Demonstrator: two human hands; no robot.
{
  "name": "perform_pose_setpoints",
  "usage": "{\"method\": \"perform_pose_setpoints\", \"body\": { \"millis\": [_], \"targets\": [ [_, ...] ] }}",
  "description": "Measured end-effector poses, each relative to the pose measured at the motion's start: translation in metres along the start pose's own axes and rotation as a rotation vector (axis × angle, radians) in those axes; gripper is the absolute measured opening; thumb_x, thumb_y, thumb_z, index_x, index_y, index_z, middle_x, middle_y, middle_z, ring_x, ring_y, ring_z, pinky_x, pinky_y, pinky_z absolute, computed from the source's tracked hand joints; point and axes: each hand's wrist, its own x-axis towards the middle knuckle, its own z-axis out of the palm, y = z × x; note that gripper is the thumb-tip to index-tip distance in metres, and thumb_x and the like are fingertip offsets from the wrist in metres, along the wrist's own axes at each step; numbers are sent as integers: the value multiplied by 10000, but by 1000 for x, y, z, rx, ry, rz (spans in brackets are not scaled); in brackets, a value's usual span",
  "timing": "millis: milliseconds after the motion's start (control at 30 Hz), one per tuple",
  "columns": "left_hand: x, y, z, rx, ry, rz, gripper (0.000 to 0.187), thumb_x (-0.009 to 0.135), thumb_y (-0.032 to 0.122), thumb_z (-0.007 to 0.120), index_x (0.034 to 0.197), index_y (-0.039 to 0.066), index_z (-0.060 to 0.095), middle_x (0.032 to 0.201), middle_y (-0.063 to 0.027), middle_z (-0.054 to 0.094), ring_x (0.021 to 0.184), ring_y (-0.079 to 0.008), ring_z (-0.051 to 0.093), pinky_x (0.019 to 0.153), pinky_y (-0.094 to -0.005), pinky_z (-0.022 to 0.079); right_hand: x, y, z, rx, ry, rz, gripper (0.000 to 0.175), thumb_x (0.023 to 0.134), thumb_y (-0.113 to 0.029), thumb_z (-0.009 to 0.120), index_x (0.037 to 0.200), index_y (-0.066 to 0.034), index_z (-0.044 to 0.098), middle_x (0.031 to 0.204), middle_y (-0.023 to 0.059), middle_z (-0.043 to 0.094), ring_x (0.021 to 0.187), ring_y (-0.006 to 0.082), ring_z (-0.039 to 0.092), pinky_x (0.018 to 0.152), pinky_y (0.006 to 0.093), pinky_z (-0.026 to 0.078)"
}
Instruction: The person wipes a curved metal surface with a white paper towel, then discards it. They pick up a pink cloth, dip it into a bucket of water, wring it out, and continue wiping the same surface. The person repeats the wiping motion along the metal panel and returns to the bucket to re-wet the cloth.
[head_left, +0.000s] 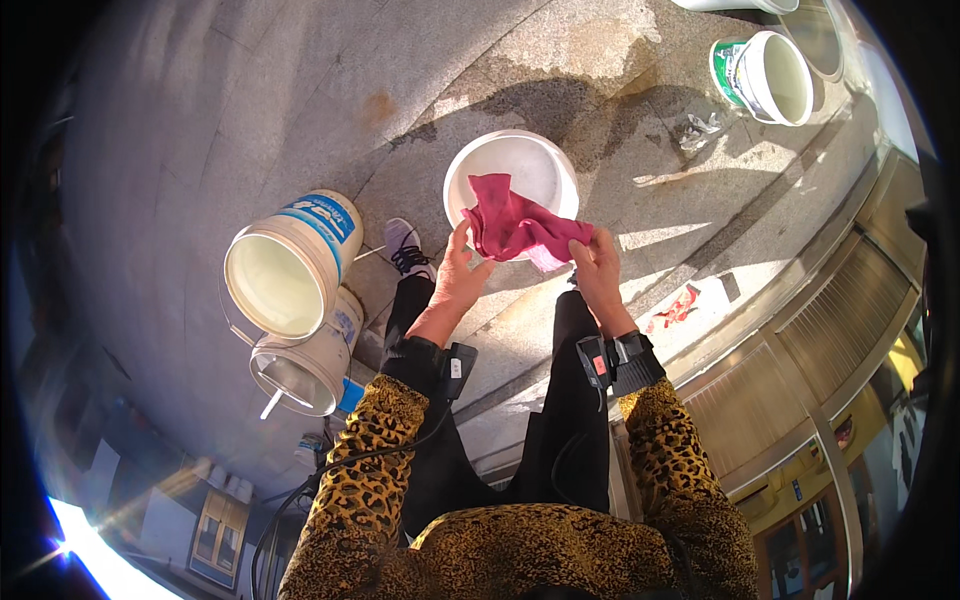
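Note:
A crumpled dark pink cloth (510, 221) stretches between my two hands, over the near part of a round white basin (517, 146) on the paving. My left hand (457, 274) touches the cloth's left edge with its fingertips, the thumb spread apart. The right end of the cloth is pinched between the thumb and fingers of my right hand (598, 270). A paler pink piece hangs beneath the cloth near the basin's rim. The inside of the basin looks whitish; the cloth hides part of it.
A large white bucket with a blue label (330, 217) stands at the left beside a second bucket (341, 322) holding a white-handled item. A green-labelled bucket (731, 71) is at the upper right, near crumpled scraps (699, 133). My shoe (405, 244) is left of the basin. Metal-framed panels run along the right.

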Motion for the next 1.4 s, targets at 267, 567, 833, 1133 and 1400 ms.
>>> {"method": "perform_pose_setpoints", "body": {
  "millis": [267, 567, 833, 1133, 1400],
  "targets": [
    [-8, -66, -104, 56, -85, -181, 559, 818, 81, 618, 1326, 30, 391, 1184, -180, 540, 1019, -247, 585, 824, -346, 489, 100, 92, 108, -461, 5, 79, 508, 752, -137, 619, 1236, -60, 488, 1161, 194, 584, 1034, 327, 588, 874, 380, 459],
    [6, -112, -120, -217, -92, -268, 389, 910, 58, 519, 1282, -18, 433, 1137, -157, 579, 1009, -210, 593, 829, -323, 511, 223, 166, 166, -676, -263, 376, 771, 836, -299, 565, 1469, -173, 143, 1256, 237, 518, 1028, 331, 586, 730, 385, 522],
    [26, -88, -103, -232, -104, -166, 346, 924, 71, 505, 1252, -24, 452, 1103, -117, 587, 998, -150, 580, 828, -287, 501, 232, 215, 155, -531, -277, 337, 402, 739, -214, 646, 1036, 55, 611, 962, 212, 646, 896, 291, 637, 768, 346, 485],
    [95, -50, 2, -634, -210, -499, 728, 898, 455, 550, 1451, 197, 154, 1433, -114, 226, 1207, -321, 394, 924, -466, 431, 76, 82, 100, 284, -194, 267, 260, 792, -175, 667, 1004, -28, 633, 765, 22, 597, 688, 100, 545, 606, 260, 426],
    [121, -68, 56, -1006, -93, -293, 345, 927, 153, 454, 1270, 112, 438, 1110, -74, 556, 990, -210, 577, 849, -339, 503, 84, 60, 119, 31, 78, 20, 255, 873, -281, 570, 974, -49, 604, 885, 153, 513, 827, 284, 538, 761, 351, 431]
  ]
}}
